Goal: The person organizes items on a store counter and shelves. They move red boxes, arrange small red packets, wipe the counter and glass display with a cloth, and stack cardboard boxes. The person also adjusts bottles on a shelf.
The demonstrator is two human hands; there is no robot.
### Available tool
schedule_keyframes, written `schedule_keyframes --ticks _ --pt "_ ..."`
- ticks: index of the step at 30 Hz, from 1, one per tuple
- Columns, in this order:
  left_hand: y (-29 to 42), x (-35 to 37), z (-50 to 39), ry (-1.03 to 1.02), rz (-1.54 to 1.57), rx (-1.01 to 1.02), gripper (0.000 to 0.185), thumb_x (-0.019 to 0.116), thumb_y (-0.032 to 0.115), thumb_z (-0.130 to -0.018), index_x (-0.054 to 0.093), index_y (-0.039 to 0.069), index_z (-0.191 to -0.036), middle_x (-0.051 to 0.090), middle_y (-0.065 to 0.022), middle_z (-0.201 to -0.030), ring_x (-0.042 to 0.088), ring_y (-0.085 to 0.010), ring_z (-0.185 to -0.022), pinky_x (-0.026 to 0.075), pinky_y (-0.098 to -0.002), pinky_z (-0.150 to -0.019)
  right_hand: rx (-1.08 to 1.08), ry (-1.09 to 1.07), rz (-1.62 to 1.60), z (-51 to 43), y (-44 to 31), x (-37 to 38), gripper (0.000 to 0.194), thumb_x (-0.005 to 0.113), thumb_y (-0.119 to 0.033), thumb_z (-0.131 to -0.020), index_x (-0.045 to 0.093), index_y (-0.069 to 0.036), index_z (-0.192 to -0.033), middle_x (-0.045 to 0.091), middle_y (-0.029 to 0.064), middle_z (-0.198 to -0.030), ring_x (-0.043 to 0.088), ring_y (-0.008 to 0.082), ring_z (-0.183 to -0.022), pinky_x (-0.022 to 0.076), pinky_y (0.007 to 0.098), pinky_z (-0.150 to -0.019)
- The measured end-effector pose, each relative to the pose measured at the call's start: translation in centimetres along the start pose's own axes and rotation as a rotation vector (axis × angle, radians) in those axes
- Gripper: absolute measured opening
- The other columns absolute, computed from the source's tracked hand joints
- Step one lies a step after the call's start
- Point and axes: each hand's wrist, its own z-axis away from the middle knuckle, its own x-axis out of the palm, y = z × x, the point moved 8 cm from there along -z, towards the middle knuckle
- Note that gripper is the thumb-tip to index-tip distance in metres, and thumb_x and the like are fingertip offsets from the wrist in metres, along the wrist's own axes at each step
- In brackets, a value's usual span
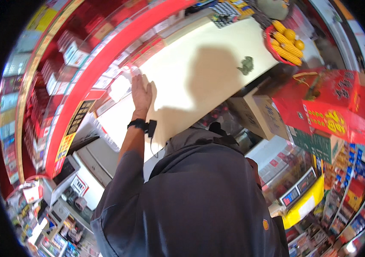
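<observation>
My left hand (141, 94) is stretched out, palm down, over the left side of a pale counter top (169, 77). Its fingers are extended, the thumb stands slightly apart, and I see nothing held in it. A clear, shiny plastic item (131, 69) with some red lies by the fingertips; glare blurs it, and I cannot tell whether they touch. A black wristband (137, 124) with a small box and cable is on that wrist. A small crumpled green thing (246, 65) lies farther right on the counter. My right hand is out of view; only a sliver of arm shows beside my torso.
A red-edged display shelf (89, 70) with small boxes runs along the left. At the counter's far right is a red basket (268, 41) of yellow corn cobs (287, 48). Red gift boxes (333, 102) and a cardboard carton (256, 112) stand right, above a digital scale (298, 189).
</observation>
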Motion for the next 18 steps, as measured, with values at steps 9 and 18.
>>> schedule_keyframes --ticks 9,18 --pt "8.8 4.2 5.3 -0.304 0.242 0.253 0.057 0.067 0.022 -0.096 0.053 -0.005 -0.144 0.044 -0.0288 -0.155 0.035 -0.0456 -0.148 0.026 -0.051 -0.124 -0.155 0.322 -0.082 9.4 -4.9 -0.8 0.034 0.062 -0.027 -0.104 0.065 -0.002 -0.127 0.072 0.0112 -0.107 0.073 0.02 -0.073 0.0567 0.0298 -0.056" --pt "13.7 7.5 4.8 -0.405 0.259 0.37 0.063 0.069 0.023 -0.094 0.049 -0.003 -0.147 0.041 -0.0303 -0.157 0.039 -0.046 -0.146 0.031 -0.0526 -0.121 -0.315 0.541 -0.153 16.5 -4.5 -6.2 0.038 0.059 -0.036 -0.104 0.069 0.0 -0.111 0.076 0.0144 -0.089 0.075 0.024 -0.072 0.062 0.0351 -0.061"
